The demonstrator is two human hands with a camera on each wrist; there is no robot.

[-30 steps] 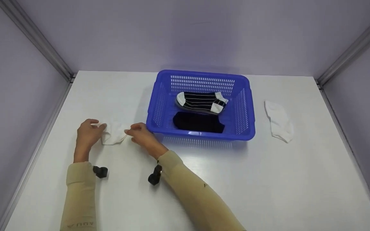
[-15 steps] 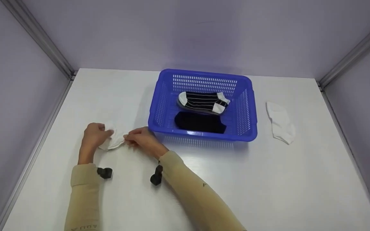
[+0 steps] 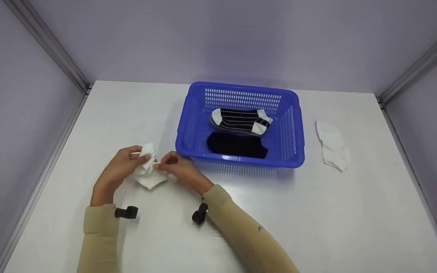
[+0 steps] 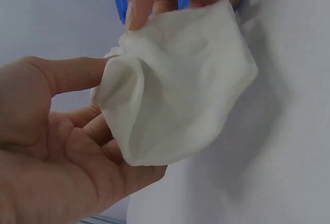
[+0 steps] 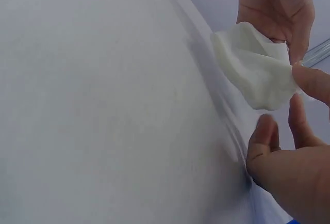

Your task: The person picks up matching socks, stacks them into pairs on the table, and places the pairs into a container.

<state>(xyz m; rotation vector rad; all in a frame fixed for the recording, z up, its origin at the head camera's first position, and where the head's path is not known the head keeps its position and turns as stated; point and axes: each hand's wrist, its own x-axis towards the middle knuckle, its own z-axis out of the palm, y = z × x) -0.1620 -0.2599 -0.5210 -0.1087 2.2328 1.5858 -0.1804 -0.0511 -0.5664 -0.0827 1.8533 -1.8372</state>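
Observation:
A bunched white sock (image 3: 151,179) hangs between my two hands, left of the basket. My left hand (image 3: 121,165) grips its left side, thumb on top and fingers underneath. From the other side my right hand (image 3: 182,169) pinches the sock's edge between thumb and index finger. In the left wrist view the folded white fabric (image 4: 180,90) spreads out above the table, its shadow on the surface. The right wrist view shows the right thumb (image 5: 312,83) pressed on the sock's edge, the other fingers curled below.
A blue plastic basket (image 3: 239,162) stands just right of my right hand. Inside lie black-and-white striped socks (image 3: 237,120) and a black sock (image 3: 237,145). Another white sock (image 3: 332,146) lies flat on the white table (image 3: 317,212) to the right. Pale walls enclose the table's back and sides.
Both hands have moved right and the sock has come with them. It lay low on the table before; now it is raised and gathered, with a corner hanging toward me.

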